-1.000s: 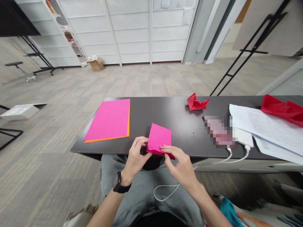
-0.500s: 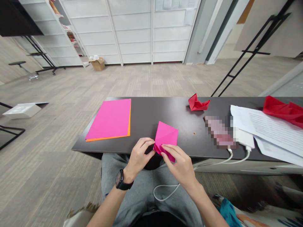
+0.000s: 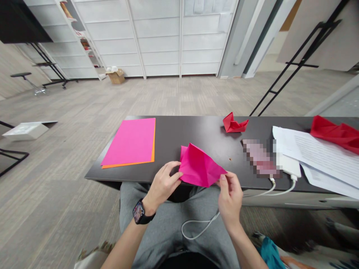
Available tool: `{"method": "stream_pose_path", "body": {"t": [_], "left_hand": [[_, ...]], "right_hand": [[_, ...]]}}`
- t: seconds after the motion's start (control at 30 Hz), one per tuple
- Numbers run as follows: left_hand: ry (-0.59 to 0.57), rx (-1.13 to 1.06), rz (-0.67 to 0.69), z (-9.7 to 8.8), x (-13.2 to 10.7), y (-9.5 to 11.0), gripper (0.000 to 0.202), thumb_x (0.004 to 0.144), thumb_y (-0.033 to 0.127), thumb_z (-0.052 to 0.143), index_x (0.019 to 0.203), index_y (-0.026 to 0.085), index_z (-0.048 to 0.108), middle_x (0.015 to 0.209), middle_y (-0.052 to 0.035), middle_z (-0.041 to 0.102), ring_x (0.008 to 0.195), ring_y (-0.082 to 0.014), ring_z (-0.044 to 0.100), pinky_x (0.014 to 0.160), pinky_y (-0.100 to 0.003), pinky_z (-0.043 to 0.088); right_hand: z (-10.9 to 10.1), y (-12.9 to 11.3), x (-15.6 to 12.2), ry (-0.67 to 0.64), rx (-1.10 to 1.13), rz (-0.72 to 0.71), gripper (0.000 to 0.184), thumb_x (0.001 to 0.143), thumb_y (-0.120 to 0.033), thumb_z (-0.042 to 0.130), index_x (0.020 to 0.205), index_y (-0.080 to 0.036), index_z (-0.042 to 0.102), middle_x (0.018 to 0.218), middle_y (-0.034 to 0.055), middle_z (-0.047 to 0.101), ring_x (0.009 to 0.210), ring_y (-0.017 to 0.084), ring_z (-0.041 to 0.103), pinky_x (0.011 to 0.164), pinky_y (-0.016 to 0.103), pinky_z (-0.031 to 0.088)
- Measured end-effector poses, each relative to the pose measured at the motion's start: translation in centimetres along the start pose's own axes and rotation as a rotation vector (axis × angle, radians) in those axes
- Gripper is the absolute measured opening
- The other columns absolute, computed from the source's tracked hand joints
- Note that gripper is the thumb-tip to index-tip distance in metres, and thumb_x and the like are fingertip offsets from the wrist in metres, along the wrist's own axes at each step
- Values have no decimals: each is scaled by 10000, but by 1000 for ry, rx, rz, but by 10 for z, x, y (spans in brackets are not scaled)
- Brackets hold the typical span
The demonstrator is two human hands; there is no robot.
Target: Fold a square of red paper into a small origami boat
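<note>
A folded sheet of pink paper (image 3: 198, 166) is held over the table's front edge, its folds pulled partly apart into a wide, pointed shape. My left hand (image 3: 165, 183) pinches its left side between thumb and fingers. At the right corner, my right hand (image 3: 231, 194) grips the paper's tip between thumb and forefinger. To the left lies a stack of flat pink sheets (image 3: 131, 140), with an orange sheet (image 3: 140, 163) showing under its edge. A small red folded paper boat (image 3: 235, 124) stands at the table's back, beyond my right hand.
On the dark table (image 3: 171, 130), a phone (image 3: 259, 157), blurred out, lies beside a white charger (image 3: 288, 164) with cables. Farther right are printed pages (image 3: 322, 145) and a larger red folded paper piece (image 3: 336, 132). A white cable loop (image 3: 193, 237) hangs over my lap.
My right hand has moved right and drawn the pink paper's corner outward, so the paper is wider and more opened. My left hand still holds the left side.
</note>
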State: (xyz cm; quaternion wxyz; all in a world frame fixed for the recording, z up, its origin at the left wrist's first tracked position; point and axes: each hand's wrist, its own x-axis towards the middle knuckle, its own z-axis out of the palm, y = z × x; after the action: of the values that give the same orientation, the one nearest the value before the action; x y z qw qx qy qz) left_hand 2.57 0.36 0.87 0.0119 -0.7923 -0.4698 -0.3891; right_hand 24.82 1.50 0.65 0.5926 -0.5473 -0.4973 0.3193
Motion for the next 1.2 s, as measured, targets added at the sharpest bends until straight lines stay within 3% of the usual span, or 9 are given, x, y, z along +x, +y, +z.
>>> {"method": "stream_pose_path", "body": {"t": [0.2, 0.4, 0.5, 0.57, 0.63, 0.7, 0.73, 1.0, 1.2], "left_hand": [[1, -145, -71, -1, 2, 0, 635, 890, 151, 660, 1458, 201, 381, 1327, -145, 612, 1266, -253, 579, 1051, -466, 536], [-147, 106, 103, -5, 15, 1, 122, 896, 102, 614, 975, 190, 643, 1357, -135, 601, 1330, -292, 536, 1045, -476, 518], [-313, 140, 211, -10, 19, 1, 129, 913, 76, 569, 983, 171, 620, 1404, -133, 590, 1388, -270, 491, 1096, -439, 478], [-430, 103, 245, -12, 21, 1, 179, 898, 105, 592, 1067, 164, 606, 1409, -140, 591, 1371, -259, 513, 1115, -426, 459], [-504, 47, 228, -13, 23, 4, 283, 871, 199, 649, 1147, 165, 598, 1381, -147, 606, 1334, -266, 544, 1114, -427, 455], [-521, 8, 198, -14, 25, 7, 372, 835, 314, 699, 1166, 167, 617, 1315, -150, 635, 1292, -285, 566, 1121, -444, 443], [-523, 5, 187, -14, 26, 8, 401, 816, 360, 719, 1159, 170, 635, 1288, -148, 642, 1282, -297, 566, 1137, -465, 422], [-554, 46, 134, -17, 28, 13, 536, 830, 518, 717, 1262, 207, 648, 1300, -149, 628, 1395, -368, 449, 1156, -569, 356], [-542, 89, 117, -7, 34, 22, 539, 859, 458, 692, 1281, 134, 605, 1379, -236, 549, 1370, -363, 478, 1146, -531, 382]], "right_hand": [[-3, 7, 2, 46, 228, 147, 273, 903, -450, 622, 1078, -255, 543, 865, -2, 604, 802, 169, 634, 714, 327, 587], [-6, 10, 6, -24, 234, 135, 464, 943, -365, 539, 1395, -300, 456, 981, 35, 628, 879, 187, 657, 778, 380, 605], [-22, 1, 7, 99, 60, -76, 420, 957, -312, 490, 1372, -251, 520, 1242, 122, 611, 1113, 269, 633, 934, 492, 548], [-31, -16, 2, 202, -115, -407, 480, 935, -229, 512, 1414, -251, 496, 1344, 135, 572, 1274, 311, 545, 1069, 560, 435], [-32, -39, -4, -64, -283, -787, 592, 889, -145, 543, 1459, -280, 458, 1385, 110, 579, 1340, 309, 500, 1099, 541, 413], [-26, -59, -6, -644, -512, -934, 578, 896, -112, 516, 1451, -271, 479, 1430, 74, 585, 1360, 262, 499, 1117, 469, 421], [-22, -64, -5, -750, -620, -917, 526, 914, -130, 511, 1427, -245, 507, 1449, 80, 576, 1363, 260, 499, 1137, 476, 401], [-31, -43, 24, -360, -954, -689, 307, 943, -238, 502, 1195, -172, 664, 1399, 183, 596, 1340, 407, 500, 1133, 732, 242], [-13, -53, 3, -662, -826, -800, 459, 936, -153, 444, 1376, -157, 575, 1425, 137, 595, 1321, 284, 550, 1131, 488, 420]]}}
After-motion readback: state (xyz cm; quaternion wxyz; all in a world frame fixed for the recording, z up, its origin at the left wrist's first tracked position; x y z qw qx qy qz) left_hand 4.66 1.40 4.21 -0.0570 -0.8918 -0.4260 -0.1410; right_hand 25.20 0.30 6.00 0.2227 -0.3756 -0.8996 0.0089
